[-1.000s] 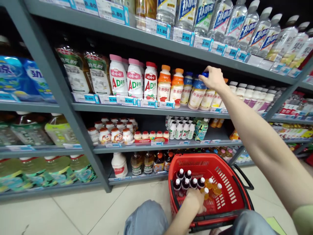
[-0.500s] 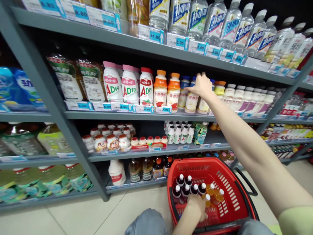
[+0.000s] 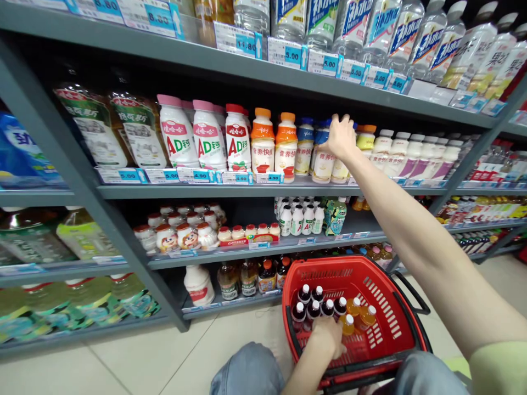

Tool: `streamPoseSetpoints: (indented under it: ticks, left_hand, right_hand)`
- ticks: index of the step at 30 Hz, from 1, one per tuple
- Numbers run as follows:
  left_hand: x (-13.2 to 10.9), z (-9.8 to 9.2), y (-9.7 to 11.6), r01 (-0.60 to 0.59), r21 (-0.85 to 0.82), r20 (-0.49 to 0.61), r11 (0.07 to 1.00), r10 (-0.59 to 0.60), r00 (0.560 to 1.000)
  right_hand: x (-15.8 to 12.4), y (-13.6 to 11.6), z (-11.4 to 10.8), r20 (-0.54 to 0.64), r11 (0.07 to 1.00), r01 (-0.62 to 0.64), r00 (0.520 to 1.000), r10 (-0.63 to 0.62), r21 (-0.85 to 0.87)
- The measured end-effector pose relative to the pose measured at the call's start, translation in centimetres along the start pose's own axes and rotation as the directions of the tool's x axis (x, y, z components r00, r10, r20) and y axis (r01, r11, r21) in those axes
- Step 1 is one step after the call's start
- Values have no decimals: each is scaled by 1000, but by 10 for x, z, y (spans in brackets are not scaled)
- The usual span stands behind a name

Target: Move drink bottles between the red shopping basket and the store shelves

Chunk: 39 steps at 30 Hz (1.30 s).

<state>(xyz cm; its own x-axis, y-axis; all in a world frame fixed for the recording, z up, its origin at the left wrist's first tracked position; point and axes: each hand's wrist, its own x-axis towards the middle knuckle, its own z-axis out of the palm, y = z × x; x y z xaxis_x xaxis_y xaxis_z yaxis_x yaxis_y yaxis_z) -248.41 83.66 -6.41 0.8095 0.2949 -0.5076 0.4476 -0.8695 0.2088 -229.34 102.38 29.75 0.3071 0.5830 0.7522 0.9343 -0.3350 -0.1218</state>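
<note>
While touching blue-topped bottle (image 3: 324, 165) right of middle with wide right hand (image 3: 341, 137), couldn't tell grip of left hand (image 3: 328, 335) in basket (image 3: 359, 269).

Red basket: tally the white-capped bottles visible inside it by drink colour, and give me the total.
Dark bottles: 6
Orange bottles: 3
Total visible in the red basket: 9

1 head camera looks forward-down at nearby shelves (image 3: 230, 191) and basket (image 3: 354, 282).
</note>
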Motion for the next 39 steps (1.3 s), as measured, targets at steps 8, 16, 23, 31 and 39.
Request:
streamPoseSetpoints:
  ticks: [8,16,23,31,39]
  left_hand:
    - [0,4,-2,21,-6,-19,1000,-21,1000]
    - [-7,0,-8,5,-25,-52,1000,-7,999]
    - [-12,-3,-8,6,-24,-57,1000,-7,998]
    - [-12,-3,-12,28,-13,-62,1000,-28,998]
    - [-26,-15,-6,8,-24,-34,1000,-9,999]
  right_hand:
    - [12,10,10,28,998,-48,999,47,43]
    - [-6,1,-11,76,993,-111,991,109,27]
    - [-39,-19,-31,8,987,-160,987,160,-25]
    - [-195,33,-1,69,976,210,975,-213,48]
    - [-439,179,76,883,982,189,459,-99,11]
